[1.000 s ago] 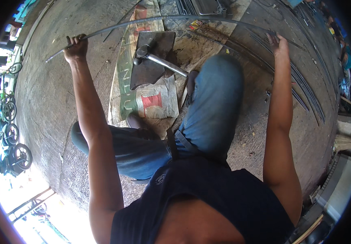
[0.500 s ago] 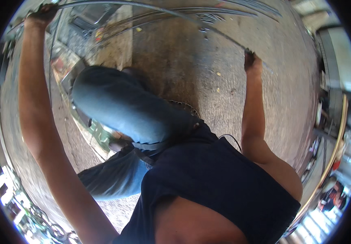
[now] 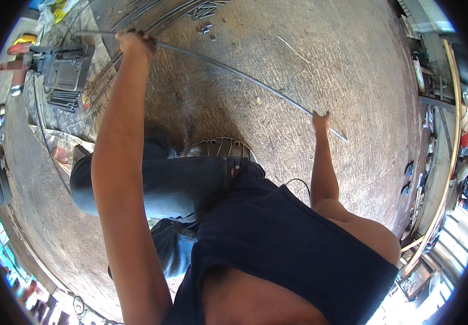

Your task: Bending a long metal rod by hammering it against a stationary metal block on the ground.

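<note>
A long thin grey metal rod [image 3: 245,77] slants across in front of me, its left end farther off and its right end nearer. My left hand [image 3: 135,43] is closed around it near the left end, above several long rods [image 3: 171,20] lying on the floor. Farther right, my right hand [image 3: 321,122] grips the same rod a little short of its right end, with a short length sticking out past the fingers. Beneath my right hand is bare brown floor [image 3: 364,92].
At the left stands a cut-off machine [image 3: 71,67] with a red handle. Several short dark rods [image 3: 63,100] lie beside its base. Cut metal pieces [image 3: 207,10] are scattered at the far side. A low round seat [image 3: 220,147] is by my legs. Clutter lines the right wall.
My view has turned, bringing the cut-off machine in at the left. Both hands still hold the rod; in the picture the left has shifted right and nearer, the right nearer and slightly left.
</note>
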`<state>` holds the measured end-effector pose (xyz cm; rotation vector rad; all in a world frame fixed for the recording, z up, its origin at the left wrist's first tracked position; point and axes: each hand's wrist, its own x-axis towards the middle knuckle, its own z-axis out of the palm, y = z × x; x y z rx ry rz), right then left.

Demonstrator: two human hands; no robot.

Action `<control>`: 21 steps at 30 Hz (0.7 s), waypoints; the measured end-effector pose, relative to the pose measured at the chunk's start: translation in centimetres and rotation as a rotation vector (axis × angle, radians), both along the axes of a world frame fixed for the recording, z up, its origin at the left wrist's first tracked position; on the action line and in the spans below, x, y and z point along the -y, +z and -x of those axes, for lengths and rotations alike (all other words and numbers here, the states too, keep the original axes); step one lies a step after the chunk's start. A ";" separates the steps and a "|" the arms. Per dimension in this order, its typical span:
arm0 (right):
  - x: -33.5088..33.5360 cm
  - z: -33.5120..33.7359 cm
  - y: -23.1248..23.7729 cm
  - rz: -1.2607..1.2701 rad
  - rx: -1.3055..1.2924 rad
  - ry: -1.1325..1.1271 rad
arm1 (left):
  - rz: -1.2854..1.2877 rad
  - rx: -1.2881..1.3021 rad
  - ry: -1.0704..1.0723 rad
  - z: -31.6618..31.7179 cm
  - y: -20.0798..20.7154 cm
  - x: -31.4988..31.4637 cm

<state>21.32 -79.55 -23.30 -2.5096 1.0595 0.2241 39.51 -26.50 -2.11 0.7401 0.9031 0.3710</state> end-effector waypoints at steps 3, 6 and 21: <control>-9.0 -2.0 7.8 0.255 -0.215 0.455 | -0.018 0.062 -0.035 1.4 -2.6 -0.9; -11.6 -3.9 7.9 -0.427 0.037 0.623 | 0.023 -0.005 -0.020 0.8 -4.3 -0.9; -3.2 -2.4 -2.9 -0.081 -0.021 0.519 | -0.508 -0.227 -0.790 2.9 1.8 -5.6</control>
